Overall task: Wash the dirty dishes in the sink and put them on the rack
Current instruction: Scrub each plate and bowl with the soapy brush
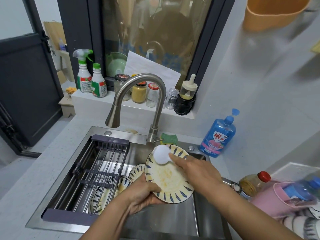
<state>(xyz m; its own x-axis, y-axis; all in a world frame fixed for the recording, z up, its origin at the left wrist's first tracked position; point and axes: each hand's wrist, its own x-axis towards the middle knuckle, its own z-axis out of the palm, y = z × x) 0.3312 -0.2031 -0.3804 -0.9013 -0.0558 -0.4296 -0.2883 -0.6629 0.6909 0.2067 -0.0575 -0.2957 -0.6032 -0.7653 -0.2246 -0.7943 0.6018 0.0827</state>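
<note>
Gripping the lower rim of the stained plate point(168, 177), my left hand point(143, 194) tilts it above the sink point(161, 220). With my right hand point(195, 172) I press a white sponge point(161, 154) against its upper edge. More plates point(110, 191) lie under the rack point(97, 172) alongside.

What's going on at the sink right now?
A person is washing dishes. The left hand holds a stained plate tilted over the sink, while the right hand rubs a white sponge on its upper edge. More plates wait in the sink under the rack, which holds nothing yet.
</note>
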